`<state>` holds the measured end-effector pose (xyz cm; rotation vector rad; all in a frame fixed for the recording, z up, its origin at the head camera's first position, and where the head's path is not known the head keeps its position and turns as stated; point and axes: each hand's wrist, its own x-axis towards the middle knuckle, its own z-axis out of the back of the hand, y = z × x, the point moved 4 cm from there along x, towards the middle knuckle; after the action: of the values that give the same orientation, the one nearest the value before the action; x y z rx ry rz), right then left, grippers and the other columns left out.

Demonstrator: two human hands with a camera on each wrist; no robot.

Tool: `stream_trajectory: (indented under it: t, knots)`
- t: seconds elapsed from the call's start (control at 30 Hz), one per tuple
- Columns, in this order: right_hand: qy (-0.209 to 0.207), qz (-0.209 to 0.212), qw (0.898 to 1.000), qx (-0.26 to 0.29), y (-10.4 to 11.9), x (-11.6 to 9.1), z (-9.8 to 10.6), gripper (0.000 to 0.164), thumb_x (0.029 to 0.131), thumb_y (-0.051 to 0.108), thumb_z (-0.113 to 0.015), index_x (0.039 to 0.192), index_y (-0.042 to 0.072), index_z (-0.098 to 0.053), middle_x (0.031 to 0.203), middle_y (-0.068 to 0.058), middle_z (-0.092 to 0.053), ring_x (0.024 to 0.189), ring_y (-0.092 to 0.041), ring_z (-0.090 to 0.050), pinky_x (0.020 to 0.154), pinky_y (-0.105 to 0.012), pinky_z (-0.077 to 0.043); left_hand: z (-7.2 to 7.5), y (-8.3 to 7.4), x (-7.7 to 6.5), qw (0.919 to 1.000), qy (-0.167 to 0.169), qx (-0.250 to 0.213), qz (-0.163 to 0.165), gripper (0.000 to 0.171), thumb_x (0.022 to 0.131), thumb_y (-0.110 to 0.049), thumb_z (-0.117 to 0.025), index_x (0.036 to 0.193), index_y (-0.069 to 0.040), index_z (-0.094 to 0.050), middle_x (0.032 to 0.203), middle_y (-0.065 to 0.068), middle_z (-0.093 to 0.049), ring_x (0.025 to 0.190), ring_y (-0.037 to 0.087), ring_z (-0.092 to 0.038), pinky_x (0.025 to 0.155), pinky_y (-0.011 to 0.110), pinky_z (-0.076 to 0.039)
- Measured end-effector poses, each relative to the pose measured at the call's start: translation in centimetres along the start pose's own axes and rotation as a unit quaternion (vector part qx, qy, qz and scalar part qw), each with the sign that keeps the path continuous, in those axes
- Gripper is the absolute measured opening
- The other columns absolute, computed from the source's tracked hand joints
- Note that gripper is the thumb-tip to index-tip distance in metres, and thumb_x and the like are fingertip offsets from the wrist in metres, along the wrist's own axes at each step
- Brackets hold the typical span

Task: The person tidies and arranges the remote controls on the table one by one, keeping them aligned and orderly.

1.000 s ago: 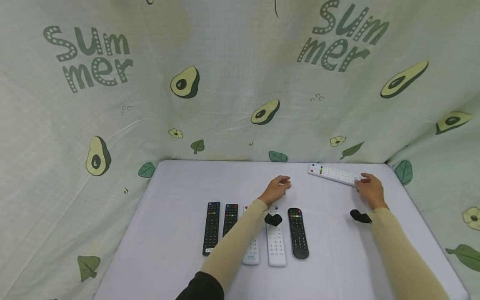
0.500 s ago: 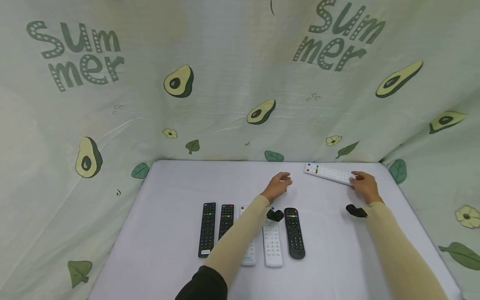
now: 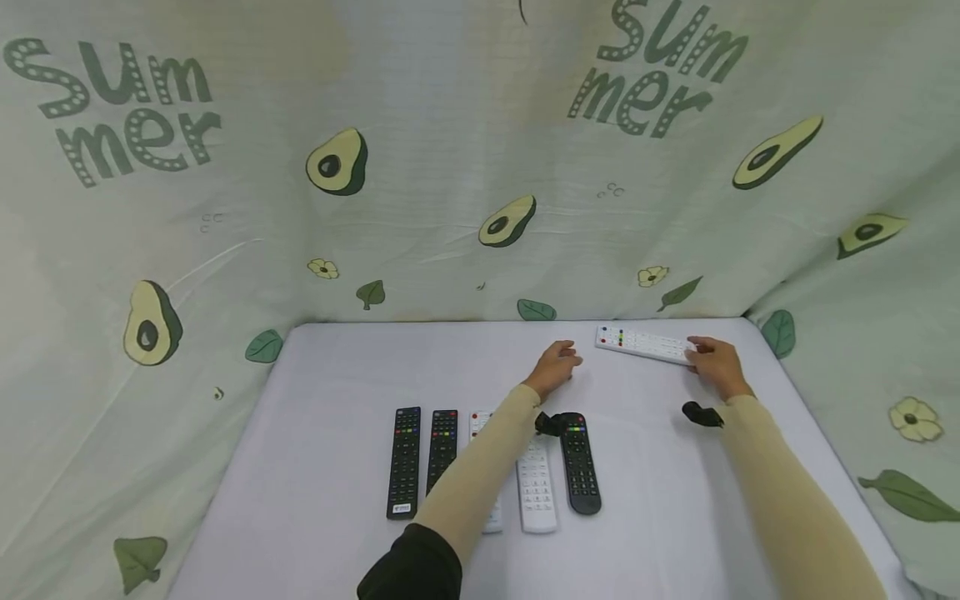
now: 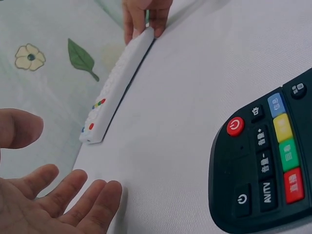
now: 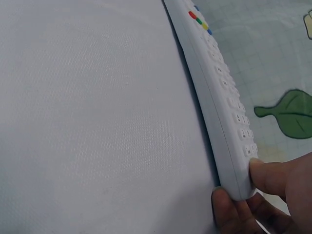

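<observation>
A white remote control (image 3: 647, 344) lies slantwise near the table's back edge. My right hand (image 3: 717, 367) pinches its right end; in the right wrist view the thumb (image 5: 273, 176) is on top and the fingers (image 5: 225, 208) are at the underside. My left hand (image 3: 553, 369) is held apart from that remote's other end, fingers spread and slightly bent, holding nothing. In the left wrist view, a rounded black remote (image 4: 243, 141) shows large beside the left hand, with red, green, yellow and blue keys.
Nearer the front, a row of remotes lies on the white table (image 3: 315, 433): two black ones (image 3: 403, 467) at left, two white ones (image 3: 536, 496), then the rounded black one. My left sleeve (image 3: 487, 458) covers parts of several. A patterned curtain (image 3: 420, 100) hangs behind the table.
The head view has drifted so that everything sits further left. My left hand has moved slightly right over the table. My right hand keeps its pinch on the white remote.
</observation>
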<state>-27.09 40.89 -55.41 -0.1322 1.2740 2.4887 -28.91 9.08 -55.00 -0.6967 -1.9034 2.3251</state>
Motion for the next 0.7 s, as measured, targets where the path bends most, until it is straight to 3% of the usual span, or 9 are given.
stream_trajectory:
  t: [0.13,0.7]
  knots:
    - [0.0,0.013,1.0,-0.01,0.2,-0.1,0.1,0.051,0.108,0.008,-0.051,0.152,-0.016,-0.041,0.148,-0.043,-0.04,0.124,-0.044,-0.049,0.067,-0.007,-0.05,-0.3,0.0,0.3,1.0,-0.005,0.002,0.001,0.052,0.109,-0.02,-0.055,0.158,-0.007,-0.045,0.155,0.013,-0.053,0.138,0.029,-0.056,0.112,0.04,-0.052]
    - [0.016,-0.007,1.0,-0.008,0.0,-0.7,-0.2,0.052,0.107,0.006,-0.051,0.154,-0.013,-0.041,0.15,-0.042,-0.039,0.121,-0.042,-0.054,0.069,-0.01,-0.053,-2.5,-0.3,1.0,0.9988,0.019,-0.027,0.037,0.056,0.107,-0.021,-0.059,0.159,-0.009,-0.043,0.161,0.015,-0.047,0.141,0.032,-0.055,0.115,0.041,-0.049]
